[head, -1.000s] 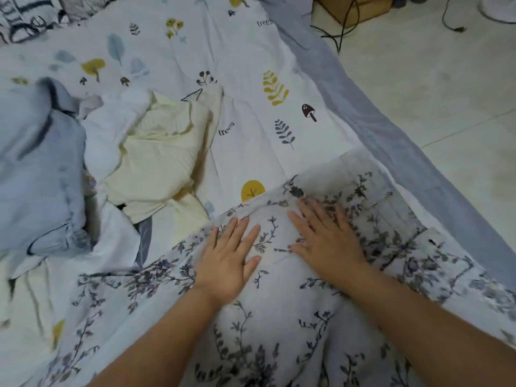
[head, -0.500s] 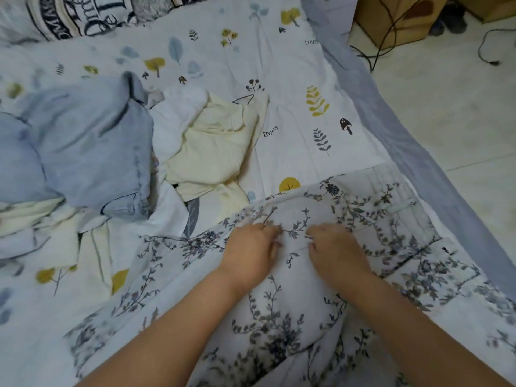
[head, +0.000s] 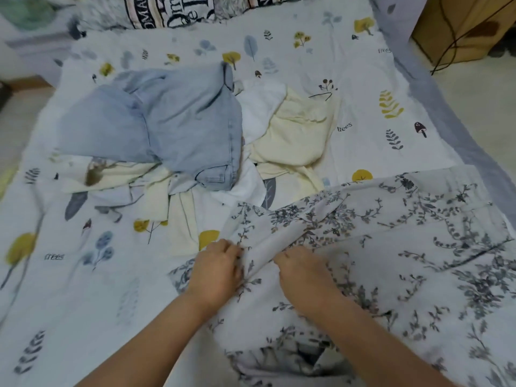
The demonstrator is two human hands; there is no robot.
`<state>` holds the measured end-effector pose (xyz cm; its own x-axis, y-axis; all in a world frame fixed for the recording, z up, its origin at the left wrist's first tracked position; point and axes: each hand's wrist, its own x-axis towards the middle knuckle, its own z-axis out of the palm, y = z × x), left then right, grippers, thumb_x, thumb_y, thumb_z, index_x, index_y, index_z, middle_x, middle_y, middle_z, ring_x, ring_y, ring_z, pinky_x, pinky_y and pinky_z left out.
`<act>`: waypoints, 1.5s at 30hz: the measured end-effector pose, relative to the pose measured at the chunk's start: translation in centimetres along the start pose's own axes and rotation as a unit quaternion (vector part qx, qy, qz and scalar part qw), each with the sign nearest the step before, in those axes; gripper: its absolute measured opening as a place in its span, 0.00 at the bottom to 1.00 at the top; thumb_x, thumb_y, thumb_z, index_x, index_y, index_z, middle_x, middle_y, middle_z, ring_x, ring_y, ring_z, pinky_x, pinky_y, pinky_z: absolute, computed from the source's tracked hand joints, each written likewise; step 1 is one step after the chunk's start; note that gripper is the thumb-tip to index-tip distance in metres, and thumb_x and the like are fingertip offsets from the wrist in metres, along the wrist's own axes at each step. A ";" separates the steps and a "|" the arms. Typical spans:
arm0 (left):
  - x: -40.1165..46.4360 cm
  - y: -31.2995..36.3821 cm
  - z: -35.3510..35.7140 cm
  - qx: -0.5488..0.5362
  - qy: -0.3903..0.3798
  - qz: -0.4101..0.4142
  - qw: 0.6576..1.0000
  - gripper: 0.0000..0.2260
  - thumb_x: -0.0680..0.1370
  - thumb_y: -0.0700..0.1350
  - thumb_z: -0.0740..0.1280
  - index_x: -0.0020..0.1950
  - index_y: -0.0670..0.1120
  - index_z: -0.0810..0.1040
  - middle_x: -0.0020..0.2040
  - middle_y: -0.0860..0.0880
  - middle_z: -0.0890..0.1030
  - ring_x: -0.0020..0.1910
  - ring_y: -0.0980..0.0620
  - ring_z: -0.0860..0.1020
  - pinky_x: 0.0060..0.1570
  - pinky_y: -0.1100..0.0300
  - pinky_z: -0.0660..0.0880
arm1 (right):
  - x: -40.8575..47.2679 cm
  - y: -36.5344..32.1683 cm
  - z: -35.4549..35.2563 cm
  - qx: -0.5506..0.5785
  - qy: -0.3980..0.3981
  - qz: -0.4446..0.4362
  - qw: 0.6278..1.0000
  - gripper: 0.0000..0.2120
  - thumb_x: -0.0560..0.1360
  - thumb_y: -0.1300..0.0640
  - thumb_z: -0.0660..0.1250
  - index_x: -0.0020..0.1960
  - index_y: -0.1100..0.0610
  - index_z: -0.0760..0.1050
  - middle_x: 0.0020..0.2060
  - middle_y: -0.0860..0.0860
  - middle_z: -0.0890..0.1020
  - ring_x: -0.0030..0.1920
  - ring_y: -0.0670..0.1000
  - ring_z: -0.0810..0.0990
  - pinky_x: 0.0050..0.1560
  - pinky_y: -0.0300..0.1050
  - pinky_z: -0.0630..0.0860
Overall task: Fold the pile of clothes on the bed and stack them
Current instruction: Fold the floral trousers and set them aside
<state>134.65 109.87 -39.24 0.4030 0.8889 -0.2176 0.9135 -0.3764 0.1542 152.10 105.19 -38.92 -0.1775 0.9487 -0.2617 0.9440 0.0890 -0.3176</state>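
Head view, garment in hand: a white garment of thin fabric printed with grey-blue flowering sprigs [head: 391, 247] is lying spread over the near right part of the bed, reaching to the right edge.
Head view, left hand: the left hand [head: 216, 270] is curling its fingers round a raised ridge of that cloth, gripping it.
Head view, right hand: the right hand [head: 303, 270] is pinching the same ridge from the other side, fingers bent over the fabric.
Head view, change: a second ago both palms were lying flat and spread on the cloth; now they are bunching it up between them. The smoothing looks finished and a fold is probably beginning.
Head view, pile: a pale blue denim piece [head: 178, 127] is sitting crumpled at the middle of the bed, with a cream-yellow top [head: 296, 135] touching its right side and white and cream pieces tangled beneath.
Head view, bedding: the white sheet with yellow trees and grey leaves [head: 363, 79] is carrying everything; a lettered pillow [head: 170, 9] is resting at the far edge.
Head view, progress: no folded stack is showing, so most of the task seems to be waiting.
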 end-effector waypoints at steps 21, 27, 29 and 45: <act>-5.9 -9.6 -0.8 -0.402 0.051 0.101 0.909 0.43 0.58 0.59 0.76 0.65 0.71 0.53 0.62 0.76 0.61 0.61 0.78 0.60 0.59 0.80 0.59 | 0.3 -11.6 -3.6 0.145 0.128 0.057 0.979 0.06 0.78 0.59 0.57 0.43 0.51 0.64 0.31 0.47 0.73 0.34 0.51 0.72 0.32 0.42 0.65; -2.3 -6.6 0.0 -0.366 -0.010 0.030 0.930 0.40 0.68 0.50 0.76 0.75 0.49 0.59 0.76 0.49 0.56 0.75 0.52 0.52 0.73 0.55 0.51 | -2.3 -10.7 -9.8 0.290 0.160 -0.004 0.944 0.11 0.76 0.64 0.59 0.44 0.49 0.73 0.32 0.49 0.76 0.30 0.42 0.71 0.30 0.31 0.64; -1.2 -5.4 -0.9 -0.357 0.030 0.052 0.932 0.16 0.73 0.42 0.71 0.60 0.45 0.76 0.72 0.43 0.65 0.74 0.48 0.58 0.73 0.55 0.51 | -2.7 -10.0 -10.7 0.332 0.175 0.002 0.927 0.05 0.76 0.64 0.60 0.44 0.58 0.73 0.31 0.54 0.73 0.30 0.43 0.68 0.30 0.32 0.63; -3.8 -5.8 -7.3 -0.430 0.044 0.027 0.901 0.11 0.78 0.38 0.61 0.38 0.51 0.68 0.33 0.49 0.74 0.35 0.49 0.72 0.34 0.60 0.68 | -4.0 -8.2 -11.8 0.397 0.239 0.061 0.884 0.10 0.77 0.59 0.61 0.37 0.51 0.73 0.24 0.44 0.70 0.25 0.41 0.65 0.29 0.38 0.64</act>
<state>127.45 110.61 -32.29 0.4046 0.9072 -0.1154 0.4972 -0.1123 0.8603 148.35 104.20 -24.53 0.2287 0.9734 0.0163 0.4208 -0.0837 -0.9033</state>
